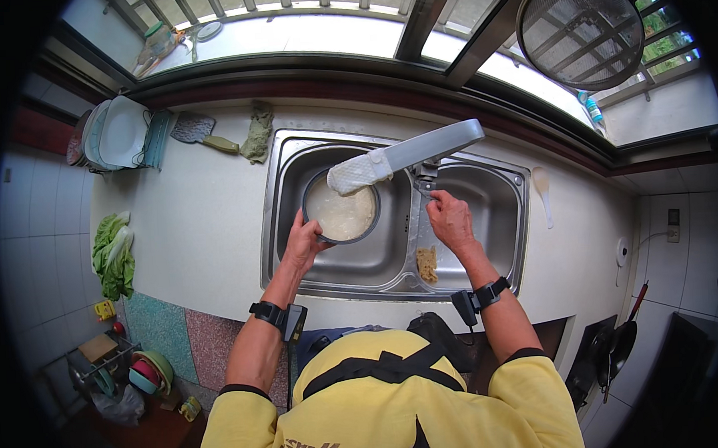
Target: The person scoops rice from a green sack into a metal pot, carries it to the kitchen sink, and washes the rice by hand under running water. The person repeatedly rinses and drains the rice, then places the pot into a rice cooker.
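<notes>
My left hand (303, 244) grips the near left rim of a round dark-walled pot (340, 216), thumb on the edge. Cloudy whitish liquid fills much of the pot, which is in or over the left basin (367, 262) of a stainless steel double sink. Above the pot's far side hangs the faucet spout (434, 145), its end wrapped in white cloth (360, 173). My right hand (452, 220) has its fingers on the faucet's lever handle (425, 189). A tan sponge or scrubber (427, 264) lies at the left edge of the right basin (491, 218).
Left of the sink are a green cloth (257, 132), a cleaver (202, 133), a rack of plates (124, 135) and leafy greens (114, 255). A rice paddle (542, 197) lies right of it. A mesh strainer (580, 34) hangs by the window. A wok (620, 348) hangs low right.
</notes>
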### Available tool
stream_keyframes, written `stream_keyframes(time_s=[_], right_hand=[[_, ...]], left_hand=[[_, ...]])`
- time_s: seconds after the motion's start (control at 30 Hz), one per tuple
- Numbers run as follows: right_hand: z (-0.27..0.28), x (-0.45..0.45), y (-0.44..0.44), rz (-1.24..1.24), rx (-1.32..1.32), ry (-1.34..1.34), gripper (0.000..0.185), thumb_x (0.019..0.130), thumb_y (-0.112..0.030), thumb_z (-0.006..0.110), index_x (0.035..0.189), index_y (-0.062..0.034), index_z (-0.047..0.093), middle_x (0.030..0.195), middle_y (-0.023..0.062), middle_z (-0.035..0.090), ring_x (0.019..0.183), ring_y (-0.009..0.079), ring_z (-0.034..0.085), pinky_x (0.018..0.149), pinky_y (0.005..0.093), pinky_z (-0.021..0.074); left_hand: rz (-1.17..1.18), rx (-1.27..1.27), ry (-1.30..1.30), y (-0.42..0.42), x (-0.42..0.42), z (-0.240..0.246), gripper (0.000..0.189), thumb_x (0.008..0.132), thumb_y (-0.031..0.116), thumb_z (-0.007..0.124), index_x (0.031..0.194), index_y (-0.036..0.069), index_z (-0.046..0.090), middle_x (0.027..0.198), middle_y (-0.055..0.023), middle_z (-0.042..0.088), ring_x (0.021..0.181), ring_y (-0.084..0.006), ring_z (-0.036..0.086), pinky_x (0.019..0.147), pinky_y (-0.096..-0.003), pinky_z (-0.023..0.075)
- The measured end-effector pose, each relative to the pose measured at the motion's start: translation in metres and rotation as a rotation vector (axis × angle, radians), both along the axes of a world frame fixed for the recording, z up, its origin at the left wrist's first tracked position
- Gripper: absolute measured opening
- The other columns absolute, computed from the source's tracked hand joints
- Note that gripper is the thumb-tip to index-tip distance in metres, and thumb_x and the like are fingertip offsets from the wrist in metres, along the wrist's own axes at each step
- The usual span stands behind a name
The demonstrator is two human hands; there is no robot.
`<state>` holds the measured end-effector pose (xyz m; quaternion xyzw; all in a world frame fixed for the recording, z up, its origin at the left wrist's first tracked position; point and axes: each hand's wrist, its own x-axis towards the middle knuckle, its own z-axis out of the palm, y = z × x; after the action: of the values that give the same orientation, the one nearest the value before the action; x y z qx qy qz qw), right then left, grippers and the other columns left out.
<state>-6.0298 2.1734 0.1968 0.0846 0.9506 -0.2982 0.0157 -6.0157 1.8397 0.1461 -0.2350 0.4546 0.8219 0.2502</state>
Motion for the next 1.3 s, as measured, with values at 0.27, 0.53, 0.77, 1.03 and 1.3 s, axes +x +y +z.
stream_keyframes(time_s=[0.27,0.53,0.77,1.03,1.3], right_hand=[[0.003,-0.001,0.0,0.0,0.011,-0.022,0.027,0.091,-0.022,0.06,0.109,-0.0075,0.073,0.085,0.0247,0.071,0.084,0.0454,0.069,0.08,0.0528,0.0553],[0.004,-0.001,0.0,0.0,0.01,-0.036,0.028,0.091,-0.023,0.059,0.109,-0.0082,0.074,0.088,0.0237,0.072,0.086,0.0449,0.069,0.081,0.0529,0.0551],[0.006,-0.002,0.0,-0.002,0.019,-0.047,0.027,0.09,-0.023,0.059,0.109,-0.0089,0.074,0.088,0.0232,0.072,0.087,0.0444,0.069,0.082,0.0527,0.0552],[0.009,-0.004,0.0,0.01,0.032,-0.048,0.028,0.09,-0.023,0.06,0.108,-0.0077,0.074,0.087,0.022,0.073,0.086,0.043,0.07,0.082,0.0513,0.0557],[0.01,-0.007,0.002,0.021,0.014,-0.044,0.027,0.089,-0.022,0.061,0.107,-0.0064,0.074,0.085,0.0201,0.073,0.086,0.0412,0.071,0.082,0.0486,0.0563]], left_hand=[[-0.046,-0.005,-0.028,0.004,0.011,-0.001,0.06,0.078,0.001,0.051,0.136,0.018,0.046,0.127,-0.0049,0.052,0.115,-0.0231,0.054,0.088,-0.0582,0.0562],[-0.078,0.039,-0.022,0.017,0.008,0.001,0.063,0.079,0.0,0.052,0.14,0.016,0.045,0.118,-0.0037,0.055,0.103,-0.0194,0.058,0.087,-0.0535,0.0586],[-0.098,0.04,-0.014,0.026,0.001,-0.001,0.075,0.08,0.001,0.054,0.151,0.017,0.037,0.115,-0.0036,0.055,0.096,-0.0154,0.057,0.086,-0.0522,0.0585],[-0.11,0.032,0.005,0.03,-0.003,0.005,0.073,0.077,0.0,0.054,0.147,0.016,0.041,0.113,-0.0039,0.055,0.095,-0.0162,0.057,0.085,-0.0509,0.0582],[-0.104,0.041,0.007,0.03,-0.001,0.004,0.078,0.078,0.001,0.053,0.153,0.02,0.04,0.113,-0.0041,0.055,0.096,-0.0164,0.057,0.082,-0.0486,0.0603]])
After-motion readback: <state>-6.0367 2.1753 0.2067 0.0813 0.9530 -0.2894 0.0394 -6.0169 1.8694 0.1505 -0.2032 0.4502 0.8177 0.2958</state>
